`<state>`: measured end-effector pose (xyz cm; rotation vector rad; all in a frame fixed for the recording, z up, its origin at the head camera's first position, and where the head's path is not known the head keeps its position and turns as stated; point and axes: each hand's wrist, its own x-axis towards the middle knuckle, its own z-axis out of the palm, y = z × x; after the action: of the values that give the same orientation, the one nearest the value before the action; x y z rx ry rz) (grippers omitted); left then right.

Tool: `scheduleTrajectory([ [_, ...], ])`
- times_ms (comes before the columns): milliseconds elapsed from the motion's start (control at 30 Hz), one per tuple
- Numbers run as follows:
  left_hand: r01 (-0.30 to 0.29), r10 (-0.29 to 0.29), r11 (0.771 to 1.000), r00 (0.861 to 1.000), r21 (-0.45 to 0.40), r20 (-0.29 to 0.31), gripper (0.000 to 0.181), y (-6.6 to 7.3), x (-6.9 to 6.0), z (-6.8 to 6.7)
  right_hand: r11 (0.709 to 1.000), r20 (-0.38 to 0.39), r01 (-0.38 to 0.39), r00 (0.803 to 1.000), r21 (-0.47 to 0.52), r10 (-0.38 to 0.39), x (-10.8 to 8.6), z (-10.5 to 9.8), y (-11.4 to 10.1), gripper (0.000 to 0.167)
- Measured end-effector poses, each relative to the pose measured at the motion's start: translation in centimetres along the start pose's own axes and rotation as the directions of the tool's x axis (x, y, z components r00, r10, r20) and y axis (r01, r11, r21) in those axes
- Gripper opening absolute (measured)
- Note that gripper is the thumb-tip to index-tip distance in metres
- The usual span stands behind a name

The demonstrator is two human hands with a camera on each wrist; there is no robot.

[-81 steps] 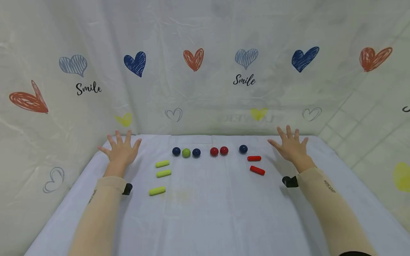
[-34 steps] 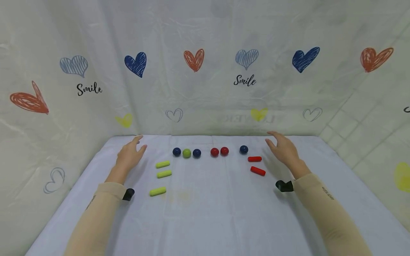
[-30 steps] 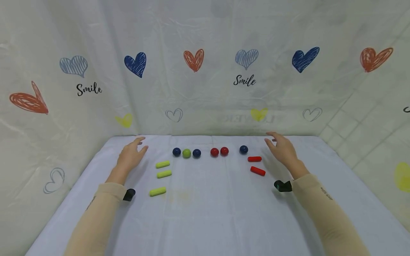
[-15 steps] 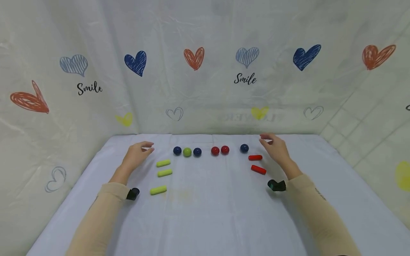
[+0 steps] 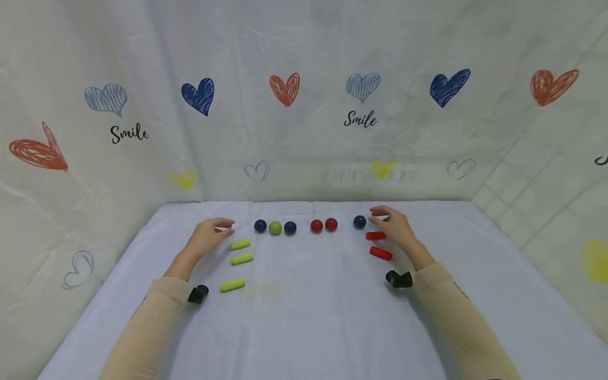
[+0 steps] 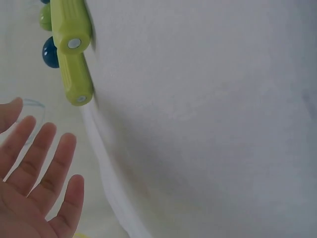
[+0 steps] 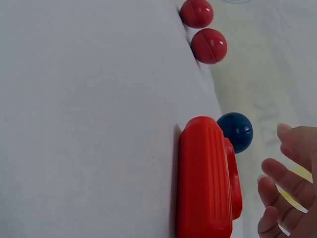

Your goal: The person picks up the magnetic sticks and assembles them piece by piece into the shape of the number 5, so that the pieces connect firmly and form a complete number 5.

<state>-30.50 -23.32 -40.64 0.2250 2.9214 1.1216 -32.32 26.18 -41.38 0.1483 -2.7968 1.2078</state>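
My left hand (image 5: pixel 209 237) hovers left of the far yellow-green ribbed stick (image 5: pixel 239 244) and a dark blue ball (image 5: pixel 260 226). Its fingers are relaxed and hold nothing, as the left wrist view confirms. My right hand (image 5: pixel 396 228) hangs just right of another dark blue ball (image 7: pixel 235 132), above the far red ribbed stick (image 5: pixel 375 236). A gap shows between its fingertips and the ball in the right wrist view; the fingers bend loosely with nothing in them. The nearer red stick (image 7: pixel 204 181) lies closest to the right wrist camera.
On the white-covered table (image 5: pixel 304 327), a green ball (image 5: pixel 275 228) sits between two dark blue balls. Two red balls, one here (image 5: pixel 331 224), stand mid-row. Two more yellow-green sticks, including the nearest (image 5: pixel 232 285), lie at left. A heart-printed curtain (image 5: pixel 304 132) hangs behind.
Both hands have gone from spread fingers to loosely bent ones and moved inward and down, the left toward the yellow-green sticks, the right toward the right-hand blue ball. The balls and sticks stay put.
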Motion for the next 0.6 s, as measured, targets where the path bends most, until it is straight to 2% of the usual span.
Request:
scheduleTrajectory([
  [100,-0.02,0.02,1.0,0.999,0.002,0.039,0.04,-0.2,0.0,0.0,1.0,0.032,-0.005,0.999,-0.029,0.006,0.3,0.4,-0.1,0.045],
  [267,-0.006,0.005,1.0,0.992,0.01,0.125,0.041,-0.4,0.0,0.0,0.999,0.091,-0.015,0.996,-0.051,0.019,0.7,0.9,-0.2,0.05],
  [433,0.0,-0.003,1.0,0.989,0.017,0.15,0.043,-0.8,0.2,0.3,0.994,0.136,-0.024,0.99,-0.108,0.039,1.0,1.3,-0.5,0.054],
  [600,0.019,-0.023,0.999,0.984,0.026,0.174,0.044,-0.4,0.3,0.6,0.989,0.153,-0.005,0.988,-0.147,0.028,1.4,1.5,-1.1,0.054],
])
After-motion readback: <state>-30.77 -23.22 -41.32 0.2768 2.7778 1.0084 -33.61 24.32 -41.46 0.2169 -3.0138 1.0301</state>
